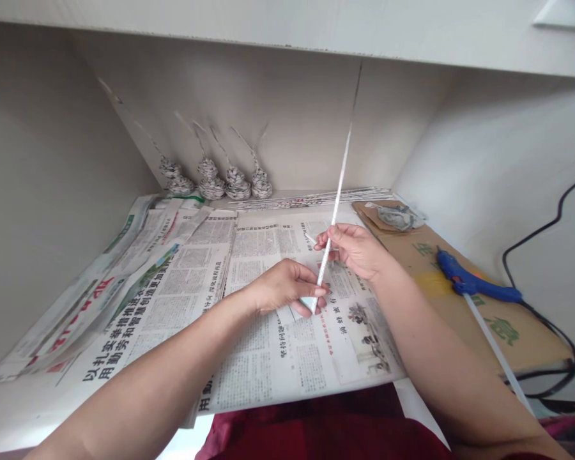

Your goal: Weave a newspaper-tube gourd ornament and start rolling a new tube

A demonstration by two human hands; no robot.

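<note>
A long thin rolled newspaper stick [341,172] rises steeply from the desk toward the back wall. My left hand [287,285] pinches its lower end, where a small pale blue piece shows between the fingertips. My right hand [354,248] grips the stick a little higher up, fingers closed around it. Both hands hover over spread newspaper sheets [182,281] that cover the desk.
Several small woven paper figures [220,182] with long stems stand along the back wall. More paper sticks [311,199] lie flat behind. On a cardboard sheet [508,326] at right lie a blue glue gun [474,284] with its glue stick, its black cable, and a crumpled paper wad [397,217].
</note>
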